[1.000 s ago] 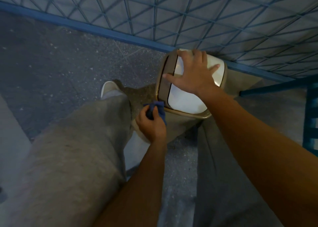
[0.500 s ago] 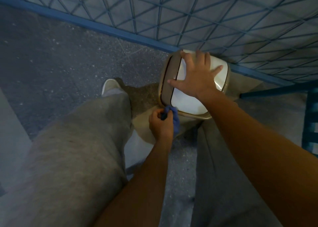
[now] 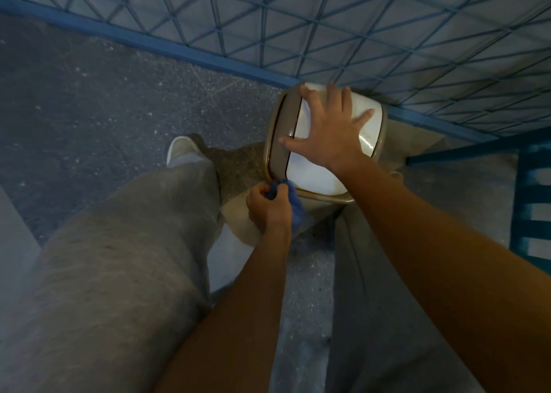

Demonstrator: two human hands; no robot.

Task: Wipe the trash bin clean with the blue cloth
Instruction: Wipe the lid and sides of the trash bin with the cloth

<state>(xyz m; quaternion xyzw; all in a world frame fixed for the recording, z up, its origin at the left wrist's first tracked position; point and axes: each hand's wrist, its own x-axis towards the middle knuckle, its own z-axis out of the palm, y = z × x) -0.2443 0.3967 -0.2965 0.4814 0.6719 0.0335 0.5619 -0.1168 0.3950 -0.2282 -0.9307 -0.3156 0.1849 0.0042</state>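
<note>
Nearest, between the grey trouser legs (image 3: 119, 258): left hand (image 3: 269, 208) clenched round the bunched blue cloth (image 3: 295, 205), fingers curled tight on it, pressing it to the near rim of the trash bin (image 3: 325, 197). Best to flatten the cloth against the tan rim and draw it along in one steady pass, refolding to a clean face when soiled. Further on: right hand (image 3: 331, 130) palm down on the white lid (image 3: 313, 175), fingers spread and released, gripping nothing. Worth bearing down there to stop the lid from tipping, judging by its hinged look. Bin standing at the far edge of the floor (image 3: 89, 94), close against the blue mesh fence (image 3: 298, 20), so probably little room for the back face without turning it. Off to the left a pale shoe (image 3: 179, 151), at the right a blue frame (image 3: 530, 202).
</note>
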